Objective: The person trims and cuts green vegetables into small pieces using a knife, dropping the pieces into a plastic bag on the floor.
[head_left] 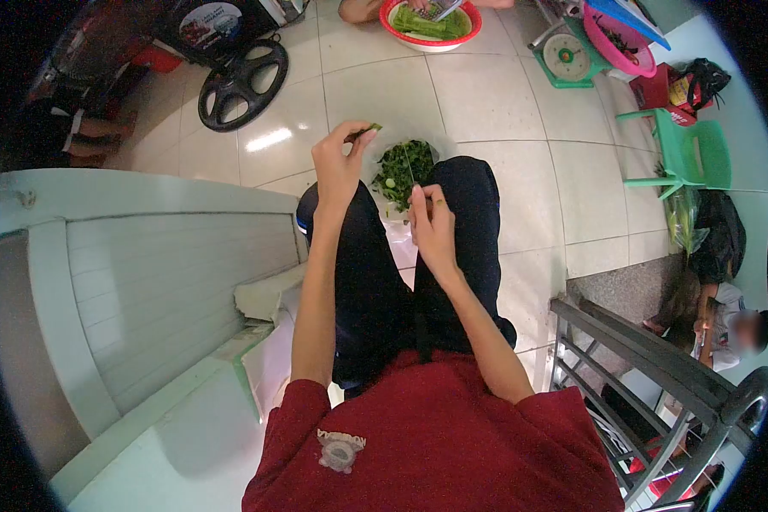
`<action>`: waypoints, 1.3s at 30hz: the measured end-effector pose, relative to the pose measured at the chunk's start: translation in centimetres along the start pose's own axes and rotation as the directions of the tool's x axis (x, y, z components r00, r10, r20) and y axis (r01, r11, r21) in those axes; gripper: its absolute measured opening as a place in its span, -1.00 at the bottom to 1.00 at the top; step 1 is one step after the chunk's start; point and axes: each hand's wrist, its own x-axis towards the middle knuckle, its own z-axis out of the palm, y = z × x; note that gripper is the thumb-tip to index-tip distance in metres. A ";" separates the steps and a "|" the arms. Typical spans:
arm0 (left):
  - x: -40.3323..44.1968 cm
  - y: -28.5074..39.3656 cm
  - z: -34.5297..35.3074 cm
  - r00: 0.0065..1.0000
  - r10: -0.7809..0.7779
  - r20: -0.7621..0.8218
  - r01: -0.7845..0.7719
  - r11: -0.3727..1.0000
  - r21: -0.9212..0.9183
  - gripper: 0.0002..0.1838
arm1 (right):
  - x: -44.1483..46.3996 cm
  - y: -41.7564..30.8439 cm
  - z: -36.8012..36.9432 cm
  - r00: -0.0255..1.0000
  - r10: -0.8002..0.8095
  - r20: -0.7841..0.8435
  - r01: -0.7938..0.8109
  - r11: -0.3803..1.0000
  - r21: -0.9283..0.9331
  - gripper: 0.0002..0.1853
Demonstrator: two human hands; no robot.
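Tiles [495,94] fill upper centre; left hand [337,162] pinches a sprig [375,127], right hand [436,230] clasps a likely knife [411,168]: seemingly slicing; next cut needs both together.

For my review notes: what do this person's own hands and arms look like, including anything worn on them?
The left hand and right hand are ungloved, and both forearms are bare, with no watch visible. A dark red shirt has short sleeves. A small yellowish spot on a right finger might be a ring; it is too small to tell.
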 end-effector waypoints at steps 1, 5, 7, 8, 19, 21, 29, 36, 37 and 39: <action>0.0 -0.2 0.1 1.000 -0.024 0.008 0.024 0.999 -0.036 -0.85 | 0.6 -0.4 -0.2 0.999 -0.045 0.004 0.045 0.998 -0.041 -0.69; 0.0 -0.3 0.2 0.993 -0.106 0.054 0.114 0.978 -0.177 -0.86 | 4.2 -2.7 -1.3 0.987 -0.116 0.111 0.127 0.987 -0.102 -0.66; -0.1 -0.7 0.3 0.992 -0.109 0.060 0.118 0.979 -0.167 -0.86 | 6.4 -3.3 -1.9 0.962 -0.188 0.197 0.215 0.969 -0.124 -0.66; -0.1 -1.0 0.3 0.991 -0.111 0.071 0.121 0.980 -0.155 -0.87 | 7.3 -3.6 -2.1 0.926 -0.254 0.279 0.299 0.945 -0.135 -0.64; 0.1 -0.3 -0.8 0.986 -0.061 0.155 0.084 0.986 -0.147 -0.80 | 8.0 -4.7 -2.0 0.899 -0.329 0.287 0.390 0.901 -0.189 -0.60; 0.1 -0.4 -0.9 0.983 -0.056 0.177 0.090 0.978 -0.190 -0.80 | 8.1 -4.2 -1.9 0.912 -0.300 0.281 0.331 0.941 -0.070 -0.52; 0.0 -1.0 0.0 0.994 -0.032 0.106 0.068 0.930 -0.362 -0.73 | 8.3 -4.5 -3.0 0.924 -0.226 0.308 0.208 0.974 0.091 -0.55; -0.4 -1.5 -0.2 0.995 -0.035 0.096 0.059 0.963 -0.262 -0.79 | 8.4 -3.6 -3.0 0.924 -0.278 0.262 0.251 0.959 0.135 -0.55; -0.4 -1.7 -0.2 0.997 -0.062 0.042 0.070 0.970 -0.233 -0.81 | 8.5 -3.5 -3.0 0.924 -0.276 0.264 0.249 0.959 0.134 -0.55; -0.4 -2.0 -0.2 0.996 -0.087 -0.013 0.083 0.975 -0.205 -0.83 | 8.7 -3.4 -3.1 0.925 -0.286 0.248 0.241 0.950 0.197 -0.56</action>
